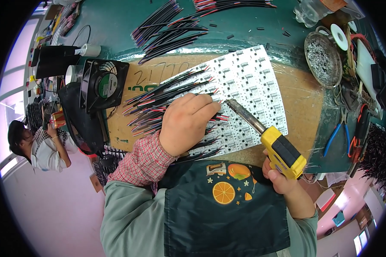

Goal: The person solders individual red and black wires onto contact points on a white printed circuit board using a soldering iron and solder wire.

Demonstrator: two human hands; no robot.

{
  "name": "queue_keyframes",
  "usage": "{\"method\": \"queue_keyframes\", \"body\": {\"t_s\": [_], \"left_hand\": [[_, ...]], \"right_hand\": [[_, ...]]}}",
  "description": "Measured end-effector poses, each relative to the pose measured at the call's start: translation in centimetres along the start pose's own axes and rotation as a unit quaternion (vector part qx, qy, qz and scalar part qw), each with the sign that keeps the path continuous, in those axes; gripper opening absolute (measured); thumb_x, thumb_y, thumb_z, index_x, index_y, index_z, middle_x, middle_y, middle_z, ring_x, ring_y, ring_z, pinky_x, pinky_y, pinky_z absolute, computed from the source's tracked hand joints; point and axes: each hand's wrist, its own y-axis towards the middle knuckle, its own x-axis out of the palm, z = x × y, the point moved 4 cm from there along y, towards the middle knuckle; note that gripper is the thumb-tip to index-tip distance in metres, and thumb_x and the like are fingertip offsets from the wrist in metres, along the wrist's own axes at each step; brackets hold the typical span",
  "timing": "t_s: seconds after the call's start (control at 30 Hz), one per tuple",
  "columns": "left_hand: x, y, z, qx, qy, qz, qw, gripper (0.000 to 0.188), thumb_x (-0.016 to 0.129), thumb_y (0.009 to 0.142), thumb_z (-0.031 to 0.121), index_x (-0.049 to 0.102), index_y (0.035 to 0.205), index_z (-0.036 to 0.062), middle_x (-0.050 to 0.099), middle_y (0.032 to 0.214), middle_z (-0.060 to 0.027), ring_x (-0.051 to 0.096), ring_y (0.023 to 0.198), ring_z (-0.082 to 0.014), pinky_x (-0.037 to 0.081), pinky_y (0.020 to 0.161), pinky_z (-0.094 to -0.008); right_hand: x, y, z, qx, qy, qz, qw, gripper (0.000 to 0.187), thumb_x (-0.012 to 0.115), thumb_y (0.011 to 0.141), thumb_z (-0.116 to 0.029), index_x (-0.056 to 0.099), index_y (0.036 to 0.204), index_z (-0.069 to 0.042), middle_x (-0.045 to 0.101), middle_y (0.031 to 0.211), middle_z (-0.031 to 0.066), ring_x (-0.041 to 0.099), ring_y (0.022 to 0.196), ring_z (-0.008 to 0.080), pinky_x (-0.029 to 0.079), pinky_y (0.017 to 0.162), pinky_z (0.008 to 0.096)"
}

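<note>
The left hand (187,123) presses its fingers together on thin, floppy wires (158,100) over the stiff, fragile circuit panel (251,85) on the desk (304,98), while the right hand (283,177) has its fingers clamped around the soldering iron (266,135) by its yellow handle.

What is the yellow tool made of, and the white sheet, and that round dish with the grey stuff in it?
The soldering iron looks like a glossy yellow and black plastic handle with a dull metal shaft. The white panel seems to be stiff matte circuit board, dotted with small dark parts. The round dish looks like worn metal; the grey contents may be metal scraps, hard to tell.
</note>
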Motion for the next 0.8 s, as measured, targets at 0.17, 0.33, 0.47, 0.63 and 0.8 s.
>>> {"method": "queue_keyframes", "body": {"t_s": [0.17,0.33,0.47,0.63,0.8], "left_hand": [[0.01,-0.01,0.13,-0.001,0.006,-0.001,1.0,0.028,0.062,0.07,0.001,0.066,0.096,0.0082,0.061,0.092,-0.0038,0.058,0.078,-0.0236,0.048,0.068,-0.035],[0.11,-0.08,0.12,0.0,0.006,-0.004,1.0,0.028,0.061,0.07,0.001,0.066,0.097,0.0078,0.061,0.093,-0.0042,0.058,0.079,-0.0234,0.048,0.069,-0.0351],[0.1,-0.16,0.22,0.002,0.009,-0.007,1.0,0.029,0.061,0.07,0.001,0.065,0.098,0.0074,0.061,0.094,-0.0044,0.058,0.079,-0.0233,0.048,0.069,-0.035],[0.04,-0.12,0.23,0.002,0.009,-0.001,1.0,0.029,0.062,0.07,0.001,0.066,0.098,0.0075,0.061,0.093,-0.0042,0.058,0.079,-0.0231,0.048,0.069,-0.035],[0.09,-0.04,0.1,-0.005,0.003,-0.004,1.0,0.029,0.062,0.069,0.0,0.066,0.097,0.0081,0.061,0.093,-0.0034,0.058,0.078,-0.0228,0.048,0.068,-0.0351]], "right_hand": [[0.22,-0.2,0.3,0.025,0.009,0.0,1.0,0.056,0.073,0.083,-0.029,0.047,0.123,0.001,0.046,0.077,0.001,0.045,0.066,0.011,0.039,0.058,0.0253],[0.16,-0.09,0.58,0.026,0.019,-0.012,0.999,0.048,0.073,0.084,-0.027,0.048,0.117,-0.002,0.044,0.077,-0.0004,0.044,0.066,0.0107,0.038,0.058,0.0248],[0.2,-0.16,0.52,0.017,0.016,-0.011,1.0,0.048,0.073,0.084,-0.027,0.049,0.117,-0.002,0.044,0.076,-0.0001,0.044,0.065,0.0106,0.038,0.058,0.0249],[0.17,-0.25,0.24,0.011,0.008,-0.003,1.0,0.066,0.073,0.083,-0.029,0.044,0.134,0.001,0.047,0.078,0.0021,0.045,0.065,0.0113,0.04,0.058,0.0253],[-0.04,-0.65,0.37,0.024,-0.005,-0.001,1.0,0.073,0.073,0.082,-0.03,0.04,0.138,0.002,0.048,0.077,0.0029,0.047,0.066,0.0118,0.04,0.059,0.0254]]}}
